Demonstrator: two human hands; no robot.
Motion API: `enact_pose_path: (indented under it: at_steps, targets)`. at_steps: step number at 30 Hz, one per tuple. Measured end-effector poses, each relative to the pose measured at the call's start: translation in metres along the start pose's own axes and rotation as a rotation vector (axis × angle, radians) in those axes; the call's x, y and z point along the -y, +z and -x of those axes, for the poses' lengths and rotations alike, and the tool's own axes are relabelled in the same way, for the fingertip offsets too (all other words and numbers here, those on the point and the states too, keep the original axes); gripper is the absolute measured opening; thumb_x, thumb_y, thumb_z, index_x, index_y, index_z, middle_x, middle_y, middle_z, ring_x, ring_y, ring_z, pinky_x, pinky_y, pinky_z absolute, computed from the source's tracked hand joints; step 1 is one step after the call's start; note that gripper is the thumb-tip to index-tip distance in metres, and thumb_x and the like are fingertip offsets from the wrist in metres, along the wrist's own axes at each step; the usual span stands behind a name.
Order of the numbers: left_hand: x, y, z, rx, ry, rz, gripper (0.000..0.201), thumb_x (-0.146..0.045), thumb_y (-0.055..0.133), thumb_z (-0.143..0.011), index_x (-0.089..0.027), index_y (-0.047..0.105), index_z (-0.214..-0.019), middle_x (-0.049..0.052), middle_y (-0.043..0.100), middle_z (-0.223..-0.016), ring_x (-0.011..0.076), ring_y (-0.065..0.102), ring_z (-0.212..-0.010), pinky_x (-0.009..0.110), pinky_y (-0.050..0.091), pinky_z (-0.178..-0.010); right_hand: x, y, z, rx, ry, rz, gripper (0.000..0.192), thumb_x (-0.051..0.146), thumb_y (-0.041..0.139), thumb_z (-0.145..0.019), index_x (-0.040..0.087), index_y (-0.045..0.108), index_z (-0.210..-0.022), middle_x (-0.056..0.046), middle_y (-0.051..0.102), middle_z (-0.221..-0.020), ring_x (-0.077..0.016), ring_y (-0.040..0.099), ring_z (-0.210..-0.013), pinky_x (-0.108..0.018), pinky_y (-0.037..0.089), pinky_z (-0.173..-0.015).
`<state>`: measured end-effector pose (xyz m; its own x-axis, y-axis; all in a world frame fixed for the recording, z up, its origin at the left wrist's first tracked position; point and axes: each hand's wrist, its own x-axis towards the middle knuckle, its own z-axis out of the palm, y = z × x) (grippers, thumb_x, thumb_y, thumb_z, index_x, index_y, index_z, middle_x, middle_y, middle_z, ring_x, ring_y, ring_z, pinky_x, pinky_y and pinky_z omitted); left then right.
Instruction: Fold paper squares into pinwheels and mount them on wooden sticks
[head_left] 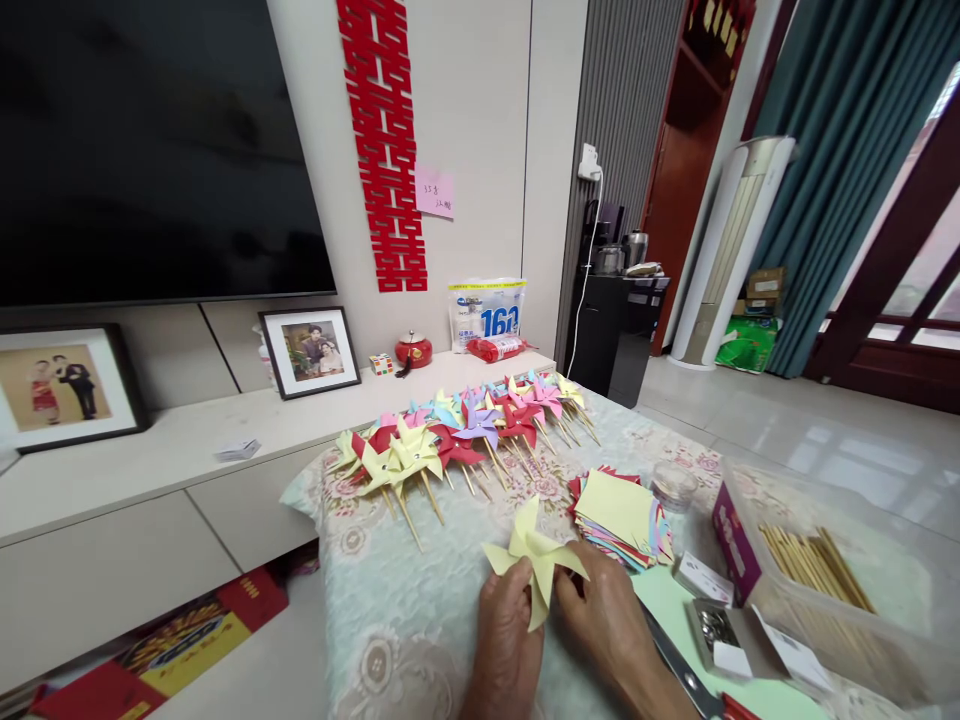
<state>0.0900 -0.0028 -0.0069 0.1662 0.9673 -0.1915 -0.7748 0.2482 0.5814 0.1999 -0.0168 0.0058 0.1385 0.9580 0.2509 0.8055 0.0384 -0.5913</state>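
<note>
Yellow pinwheel (534, 556): one | left hand (504, 640) pinching it | right hand (609, 620) pinching it

"162" on the white bag (487, 312)

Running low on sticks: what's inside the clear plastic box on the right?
The clear plastic box holds a bundle of wooden sticks lying flat. Its hazy wall hides whatever lies beneath them.
</note>
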Motion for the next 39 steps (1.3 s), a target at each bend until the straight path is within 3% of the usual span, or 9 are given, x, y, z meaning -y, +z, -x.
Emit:
enact_pose_path:
  at_steps: [8,12,16,23,32,39]
  targets:
    - [-0.005,0.002,0.002,-0.008,-0.053,0.092,0.025,-0.035,0.087,-0.052,-0.02,0.075,-0.068,0.008,0.077,-0.082,0.0281,0.07,-0.09,0.038,0.054,-0.091,-0.004,0.005,0.0,-0.094,-0.114,-0.113,0.022,0.02,0.043,-0.09,0.021,0.061,-0.078,-0.006,0.067,-0.08,-0.0229,0.062,-0.077,-0.03,0.043,-0.07]
    - [-0.004,-0.001,0.003,-0.024,-0.052,0.115,0.026,-0.034,0.088,-0.052,-0.02,0.076,-0.07,0.008,0.078,-0.085,0.0273,0.069,-0.09,0.039,0.053,-0.094,-0.004,0.004,-0.001,-0.086,-0.087,-0.219,0.02,0.022,0.043,-0.088,0.021,0.058,-0.075,-0.006,0.066,-0.079,-0.0223,0.061,-0.075,-0.03,0.043,-0.07]
    - [-0.004,-0.003,0.006,-0.011,-0.073,0.105,0.025,-0.033,0.088,-0.055,-0.019,0.077,-0.073,0.008,0.078,-0.086,0.0252,0.069,-0.088,0.038,0.053,-0.093,-0.003,0.003,-0.001,-0.051,-0.008,-0.397,0.014,0.025,0.05,-0.081,0.021,0.056,-0.069,-0.004,0.065,-0.073,-0.0215,0.059,-0.072,-0.03,0.043,-0.067]
    - [-0.007,-0.001,0.011,-0.014,-0.071,0.039,0.027,-0.037,0.087,-0.056,-0.017,0.076,-0.07,0.006,0.074,-0.076,0.0196,0.066,-0.073,0.03,0.055,-0.074,-0.009,0.009,-0.006,-0.007,0.243,-1.001,0.022,0.037,0.07,-0.072,0.021,0.056,-0.065,-0.001,0.065,-0.06,-0.0199,0.059,-0.059,-0.03,0.045,-0.061]
    - [-0.014,-0.003,0.001,-0.189,-0.046,0.061,0.027,-0.028,0.086,-0.051,-0.017,0.066,-0.068,-0.001,0.068,-0.062,0.0133,0.061,-0.058,0.025,0.052,-0.06,-0.001,0.001,-0.006,0.052,0.482,-1.123,0.017,0.027,0.071,-0.06,0.019,0.058,-0.066,0.0,0.066,-0.06,-0.0137,0.058,-0.051,-0.026,0.043,-0.055]
    - [-0.02,-0.005,-0.003,-0.309,-0.015,0.109,0.02,-0.019,0.077,-0.06,-0.017,0.064,-0.075,-0.002,0.068,-0.063,0.0122,0.062,-0.056,0.024,0.051,-0.057,0.003,-0.004,-0.006,0.189,0.472,-1.097,0.009,0.022,0.067,-0.061,0.016,0.061,-0.063,0.004,0.057,-0.053,-0.0089,0.053,-0.047,-0.02,0.037,-0.049]
